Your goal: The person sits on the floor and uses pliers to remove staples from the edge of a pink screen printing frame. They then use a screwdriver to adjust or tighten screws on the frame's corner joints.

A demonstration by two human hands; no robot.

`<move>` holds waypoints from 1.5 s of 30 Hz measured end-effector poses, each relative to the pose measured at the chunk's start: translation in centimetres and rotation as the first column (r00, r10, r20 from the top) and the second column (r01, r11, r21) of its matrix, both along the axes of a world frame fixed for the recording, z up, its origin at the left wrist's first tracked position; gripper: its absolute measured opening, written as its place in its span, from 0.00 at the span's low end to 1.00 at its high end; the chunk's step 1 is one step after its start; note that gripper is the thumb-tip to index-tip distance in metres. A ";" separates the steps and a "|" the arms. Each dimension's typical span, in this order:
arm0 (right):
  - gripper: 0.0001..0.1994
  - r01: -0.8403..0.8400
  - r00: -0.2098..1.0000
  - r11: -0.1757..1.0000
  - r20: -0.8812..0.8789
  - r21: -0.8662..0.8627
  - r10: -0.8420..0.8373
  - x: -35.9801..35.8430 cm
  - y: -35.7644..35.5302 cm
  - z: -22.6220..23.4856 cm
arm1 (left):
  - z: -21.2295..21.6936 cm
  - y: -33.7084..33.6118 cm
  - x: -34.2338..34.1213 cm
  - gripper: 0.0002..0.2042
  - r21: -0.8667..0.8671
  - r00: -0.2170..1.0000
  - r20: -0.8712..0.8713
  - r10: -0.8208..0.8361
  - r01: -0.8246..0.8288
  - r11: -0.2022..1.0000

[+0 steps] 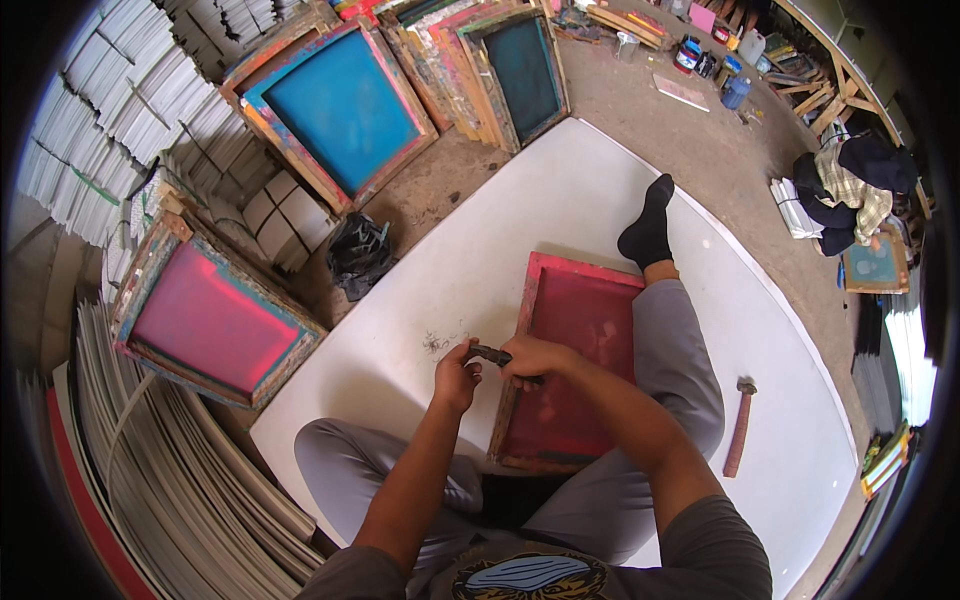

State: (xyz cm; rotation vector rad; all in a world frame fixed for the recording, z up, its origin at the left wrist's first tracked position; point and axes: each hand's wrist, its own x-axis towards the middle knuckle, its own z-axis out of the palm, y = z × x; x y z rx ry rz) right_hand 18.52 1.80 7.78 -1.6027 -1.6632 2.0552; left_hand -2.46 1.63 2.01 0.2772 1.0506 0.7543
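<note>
A slim dark hand tool (490, 354), its kind not clear, spans the gap between my hands. My right hand (533, 360) is closed round its black handle, over the left rail of a red-meshed screen-printing frame (585, 318). My left hand (457, 378) is closed at the tool's other end, and its fingers partly hide that tip. The frame lies on a white sheet (480, 235) between my legs. Small dark scraps (437, 343) are scattered on the sheet beside my left hand. A hammer (740, 425) with a reddish handle lies to the right of my leg.
A blue screen frame (345, 110), a dark one (522, 75) and a pink one (215, 315) lean at the far side and left. Near them sits a black plastic bag (360, 255). Paper stacks (100, 110) rise at left. Another person (850, 190) works at far right.
</note>
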 end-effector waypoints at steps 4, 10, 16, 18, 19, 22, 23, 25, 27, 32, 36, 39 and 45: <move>0.13 -0.073 0.995 0.992 0.082 0.099 0.065 1.2 0.3 0.2 | -0.5 0.1 -1.1 0.13 0.065 0.982 -0.175 0.064 -0.054 0.996; 0.10 -0.204 0.735 0.771 0.614 0.603 -0.286 5.8 2.7 2.3 | -1.0 -0.2 -4.4 0.18 0.462 0.365 -0.877 0.312 0.461 0.758; 0.14 -0.675 0.132 0.562 0.827 0.479 -0.546 10.6 6.9 -0.5 | -1.4 -1.2 -3.1 0.14 0.499 0.366 -0.863 0.347 0.521 0.692; 0.15 -0.787 0.086 0.446 0.791 0.427 -0.606 11.9 7.3 -2.0 | -1.7 -1.6 -2.7 0.14 0.480 0.376 -0.872 0.312 0.534 0.696; 0.16 -0.814 0.089 0.403 0.777 0.417 -0.623 12.1 7.5 -2.4 | -1.7 -1.8 -2.7 0.13 0.467 0.378 -0.878 0.294 0.540 0.700; 0.16 -0.869 0.101 0.303 0.740 0.391 -0.665 12.3 7.8 -3.2 | -2.0 -2.2 -2.8 0.13 0.462 0.398 -0.876 0.273 0.531 0.710; 0.16 -0.875 0.104 0.288 0.732 0.389 -0.674 12.2 7.8 -3.1 | -2.0 -2.3 -2.9 0.12 0.468 0.403 -0.873 0.276 0.528 0.708; 0.16 -0.878 0.109 0.278 0.728 0.389 -0.677 12.3 7.9 -3.2 | -2.0 -2.4 -2.9 0.12 0.483 0.418 -0.863 0.283 0.523 0.702; 0.16 -0.874 0.113 0.286 0.738 0.392 -0.666 12.6 8.0 -3.4 | -2.1 -2.4 -2.7 0.12 0.491 0.419 -0.860 0.291 0.525 0.695; 0.16 -0.898 0.111 0.261 0.756 0.354 -0.645 12.2 8.3 -2.8 | -2.3 -2.5 -2.7 0.12 0.495 0.411 -0.861 0.301 0.535 0.685; 0.16 -0.934 0.101 0.197 0.746 0.300 -0.658 12.2 8.7 -2.2 | -2.2 -2.5 -2.5 0.12 0.515 0.423 -0.849 0.316 0.532 0.672; 0.16 -0.962 0.070 0.171 0.798 0.212 -0.599 11.6 9.1 -0.5 | -2.1 -2.6 -2.5 0.12 0.511 0.420 -0.852 0.313 0.538 0.670; 0.14 -0.966 0.006 0.240 0.932 0.099 -0.362 11.3 12.1 1.1 | -1.6 -4.5 -0.2 0.13 0.553 0.477 -0.827 0.298 0.592 0.586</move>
